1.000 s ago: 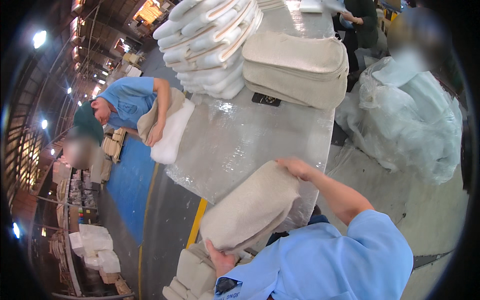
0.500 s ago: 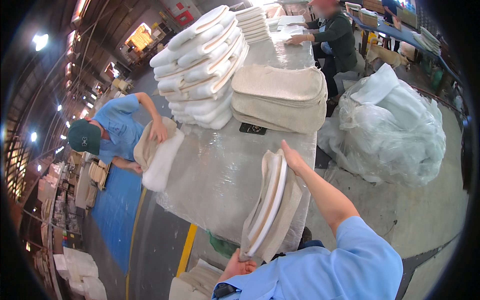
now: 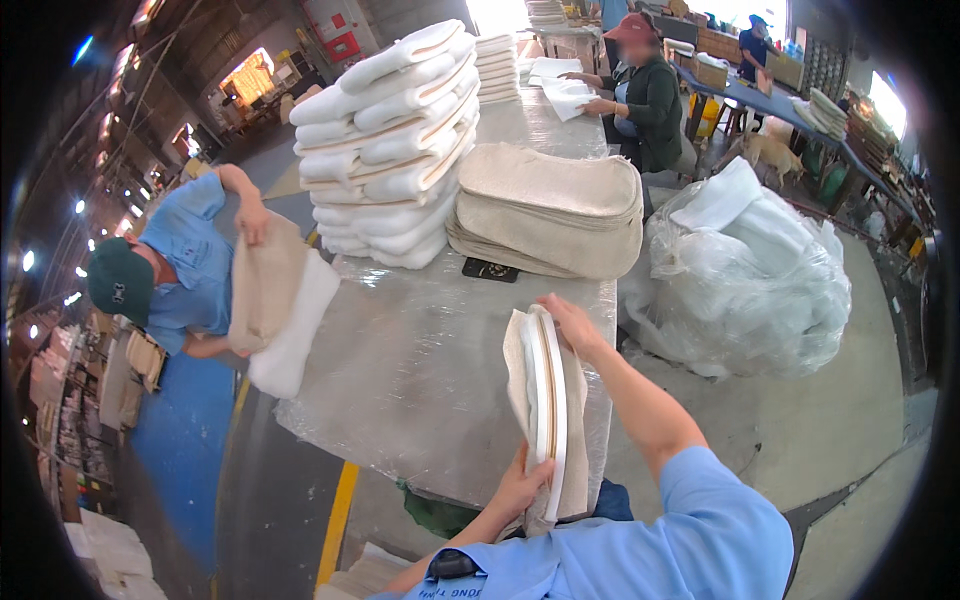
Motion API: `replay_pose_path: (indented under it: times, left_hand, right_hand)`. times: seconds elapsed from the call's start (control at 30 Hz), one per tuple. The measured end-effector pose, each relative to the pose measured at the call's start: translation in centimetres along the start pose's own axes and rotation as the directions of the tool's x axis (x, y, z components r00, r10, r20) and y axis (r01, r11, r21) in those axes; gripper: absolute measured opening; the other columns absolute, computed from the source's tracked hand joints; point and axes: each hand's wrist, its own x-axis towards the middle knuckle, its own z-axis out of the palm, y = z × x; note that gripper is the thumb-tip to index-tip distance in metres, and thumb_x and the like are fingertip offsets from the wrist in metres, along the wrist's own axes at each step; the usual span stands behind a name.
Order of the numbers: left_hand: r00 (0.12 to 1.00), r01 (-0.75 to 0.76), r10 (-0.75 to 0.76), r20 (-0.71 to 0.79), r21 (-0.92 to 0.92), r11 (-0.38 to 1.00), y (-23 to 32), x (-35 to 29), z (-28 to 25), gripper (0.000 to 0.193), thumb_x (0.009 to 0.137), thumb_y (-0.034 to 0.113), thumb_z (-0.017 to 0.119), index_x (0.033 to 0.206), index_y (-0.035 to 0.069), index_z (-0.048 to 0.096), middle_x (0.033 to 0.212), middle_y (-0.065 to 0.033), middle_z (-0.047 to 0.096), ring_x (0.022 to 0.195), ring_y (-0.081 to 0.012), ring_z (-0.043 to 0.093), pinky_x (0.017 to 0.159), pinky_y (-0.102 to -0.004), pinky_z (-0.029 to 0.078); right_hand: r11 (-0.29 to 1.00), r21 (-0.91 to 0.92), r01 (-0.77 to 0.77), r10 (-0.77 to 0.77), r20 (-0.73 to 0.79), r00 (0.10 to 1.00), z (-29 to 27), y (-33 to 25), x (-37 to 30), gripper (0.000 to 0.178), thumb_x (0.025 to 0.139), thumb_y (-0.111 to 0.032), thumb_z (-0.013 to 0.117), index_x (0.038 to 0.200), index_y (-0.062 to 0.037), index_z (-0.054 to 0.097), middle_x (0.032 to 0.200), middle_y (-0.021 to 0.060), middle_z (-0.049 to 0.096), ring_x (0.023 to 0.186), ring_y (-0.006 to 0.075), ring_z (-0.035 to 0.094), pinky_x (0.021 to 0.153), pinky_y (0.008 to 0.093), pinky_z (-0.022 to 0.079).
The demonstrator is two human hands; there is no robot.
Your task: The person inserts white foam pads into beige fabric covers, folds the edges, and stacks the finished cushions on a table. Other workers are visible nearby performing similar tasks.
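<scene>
A long beige fabric cushion cover (image 3: 574, 430) stands on its edge at the near right of the table, its side gaping toward me. White layered padding (image 3: 541, 390) with a tan strip along it shows inside the opening. My left hand (image 3: 527, 482) grips the near part of the cover, thumb over the padding's edge. At the far end, my right hand (image 3: 568, 324) is closed round the cover from the right side. The fingertips of both hands are partly hidden behind the fabric.
Beyond lie a stack of beige covers (image 3: 548, 210), a small black item (image 3: 490, 270) and a tall pile of folded white padding (image 3: 385, 150). A co-worker (image 3: 190, 255) at left handles a beige cover over white padding. A plastic-wrapped bundle (image 3: 750, 290) stands right of the table (image 3: 400, 370).
My left hand has moved from the cover's near end farther up its side. The cover has turned more upright and straight away from me. The co-worker's cover has shifted left.
</scene>
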Motion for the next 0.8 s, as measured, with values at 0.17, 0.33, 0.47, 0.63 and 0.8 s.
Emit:
replay_pose_path:
  times: [0.17,0.33,0.47,0.63,0.8]
  left_hand:
    - [0.987,-0.156,0.158,0.022,-0.092,0.984,5.4,6.2,2.4,0.072,0.102,0.021,0.069,0.163,-0.002,0.037,0.154,-0.0202,0.054,0.141,-0.0274,0.054,0.119,-0.0368,0.04]
    - [0.931,-0.327,0.323,-0.169,-0.001,0.945,9.8,17.2,3.2,0.05,0.102,0.02,0.064,0.146,-0.001,0.057,0.127,-0.018,0.072,0.117,-0.0257,0.069,0.101,-0.0399,0.052]
    - [0.848,-0.283,0.424,-0.317,0.405,0.869,13.0,23.1,1.7,0.029,0.104,0.022,0.063,0.109,-0.004,0.075,0.09,-0.0147,0.076,0.084,-0.0186,0.07,0.078,-0.0407,0.055]
    - [0.779,-0.272,0.513,-0.36,0.543,0.794,13.1,24.9,1.9,0.036,0.107,0.026,0.058,0.099,-0.005,0.074,0.083,-0.0206,0.074,0.077,-0.029,0.071,0.073,-0.0456,0.053]
    - [0.718,-0.367,0.563,-0.408,0.466,0.805,13.0,25.1,4.1,0.038,0.111,0.026,0.051,0.104,-0.005,0.072,0.097,-0.0225,0.075,0.09,-0.0361,0.071,0.081,-0.0462,0.052]
  right_hand:
    - [0.967,-0.079,0.244,-0.248,-0.053,0.967,-0.8,-0.7,-3.1,0.045,0.109,-0.028,0.063,0.15,-0.0089,0.062,0.111,0.0056,0.071,0.101,0.0131,0.062,0.092,0.0291,0.051]
    - [0.945,-0.056,0.323,-0.327,-0.217,0.92,-1.4,-0.9,-2.2,0.03,0.106,-0.02,0.067,0.129,-0.0027,0.074,0.089,-0.0014,0.07,0.082,0.0073,0.06,0.076,0.0246,0.049]
    - [0.962,0.045,0.269,-0.246,-0.28,0.928,-0.2,-1.1,-1.5,0.024,0.104,-0.015,0.068,0.119,0.0023,0.076,0.084,-0.0041,0.067,0.077,0.0049,0.056,0.07,0.0228,0.046]
    - [0.931,-0.048,0.362,-0.349,-0.407,0.844,0.8,0.5,0.4,0.024,0.108,-0.018,0.064,0.12,0.0019,0.072,0.088,-0.0033,0.067,0.07,0.0034,0.051,0.062,0.0221,0.042]
    - [0.871,0.028,0.49,-0.435,-0.419,0.797,-0.1,3.3,3.3,0.025,0.111,-0.016,0.058,0.127,0.0009,0.066,0.095,-0.0022,0.067,0.074,0.0033,0.051,0.065,0.0221,0.043]
